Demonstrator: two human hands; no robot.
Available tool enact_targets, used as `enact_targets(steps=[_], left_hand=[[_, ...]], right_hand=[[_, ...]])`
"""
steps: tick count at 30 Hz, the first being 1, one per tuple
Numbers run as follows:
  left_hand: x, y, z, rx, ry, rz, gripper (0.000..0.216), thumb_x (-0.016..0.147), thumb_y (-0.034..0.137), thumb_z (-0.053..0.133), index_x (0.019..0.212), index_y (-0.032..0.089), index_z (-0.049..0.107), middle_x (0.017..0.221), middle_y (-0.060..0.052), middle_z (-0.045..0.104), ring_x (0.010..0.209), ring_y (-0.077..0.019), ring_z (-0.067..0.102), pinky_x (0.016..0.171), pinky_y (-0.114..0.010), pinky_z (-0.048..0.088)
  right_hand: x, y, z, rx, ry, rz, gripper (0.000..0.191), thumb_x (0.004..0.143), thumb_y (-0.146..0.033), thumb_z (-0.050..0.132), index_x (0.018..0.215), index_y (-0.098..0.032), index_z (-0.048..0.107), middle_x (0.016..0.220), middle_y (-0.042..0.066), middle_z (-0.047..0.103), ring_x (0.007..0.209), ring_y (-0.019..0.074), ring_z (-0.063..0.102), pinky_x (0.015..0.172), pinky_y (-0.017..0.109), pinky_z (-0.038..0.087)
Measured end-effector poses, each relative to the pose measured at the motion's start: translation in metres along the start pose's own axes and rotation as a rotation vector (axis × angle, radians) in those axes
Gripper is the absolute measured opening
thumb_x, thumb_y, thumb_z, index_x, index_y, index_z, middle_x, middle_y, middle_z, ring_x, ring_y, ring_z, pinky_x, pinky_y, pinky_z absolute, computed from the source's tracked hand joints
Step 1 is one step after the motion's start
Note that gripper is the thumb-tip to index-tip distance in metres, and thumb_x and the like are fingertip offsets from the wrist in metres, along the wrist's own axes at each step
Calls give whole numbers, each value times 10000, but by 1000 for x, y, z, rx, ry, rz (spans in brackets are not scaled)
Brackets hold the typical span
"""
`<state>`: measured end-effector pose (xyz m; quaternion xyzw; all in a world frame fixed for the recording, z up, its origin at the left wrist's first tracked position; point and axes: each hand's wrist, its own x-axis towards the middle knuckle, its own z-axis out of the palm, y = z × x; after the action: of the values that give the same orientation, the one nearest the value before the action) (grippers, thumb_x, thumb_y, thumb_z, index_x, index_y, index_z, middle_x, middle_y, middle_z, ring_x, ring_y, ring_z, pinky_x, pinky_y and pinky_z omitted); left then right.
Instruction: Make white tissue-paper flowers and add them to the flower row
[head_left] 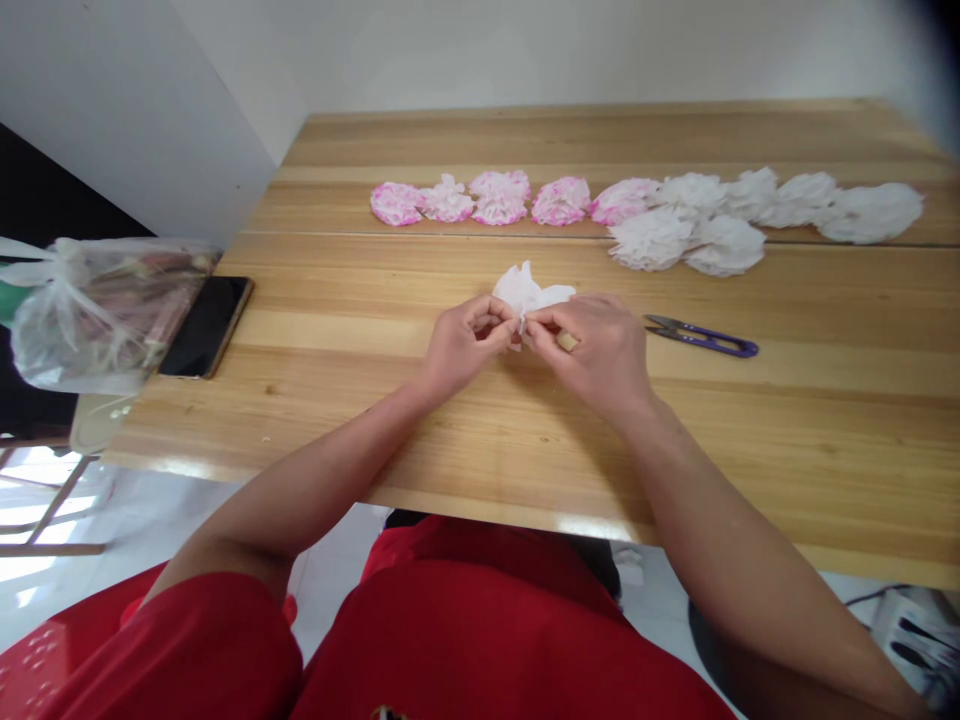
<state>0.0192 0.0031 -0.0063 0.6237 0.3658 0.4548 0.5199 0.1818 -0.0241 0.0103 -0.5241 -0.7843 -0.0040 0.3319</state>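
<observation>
Above the middle of the table, a white tissue paper flower (523, 288) is held between both hands, its thin layers fanning out on the far side. My left hand (472, 338) pinches it from the left with thumb and forefinger. From the right, my right hand (592, 345) pinches the gathered part close to the left fingertips. What exactly lies between the fingertips is partly hidden. Just right of my right hand, purple-handled thread snips (705, 336) lie on the wood.
Pink-edged paper flowers (501, 197) and white paper flowers (652, 238) form a row across the back of the wooden table (360, 400). A phone (206, 328) lies at the left edge, beside a tied clear plastic bag (82, 320). A power strip (911, 635) is at lower right.
</observation>
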Motion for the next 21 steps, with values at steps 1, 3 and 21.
enact_targets(steps=[1,3,21], left_hand=[[0,0,0,-6,-4,-2,96,784,194,615,730,126,575,649,-3,634,585,-66,600,567,-173,474],[0,-1,0,-10,-10,-8,108,776,216,634,746,120,595,647,-4,636,588,-71,604,572,-178,478],[0,-2,-1,-2,-19,5,96,775,209,617,735,128,585,653,2,641,592,-67,606,579,-175,475]], right_hand=[[0,0,0,-3,1,-1,190,854,-239,531,709,-236,653,659,14,670,652,185,576,741,356,418],[-1,1,1,-14,1,-9,194,859,-245,530,708,-236,652,656,16,669,653,185,575,748,358,421],[-1,0,0,-37,-15,-14,207,858,-235,509,699,-234,642,668,20,672,679,193,584,764,361,411]])
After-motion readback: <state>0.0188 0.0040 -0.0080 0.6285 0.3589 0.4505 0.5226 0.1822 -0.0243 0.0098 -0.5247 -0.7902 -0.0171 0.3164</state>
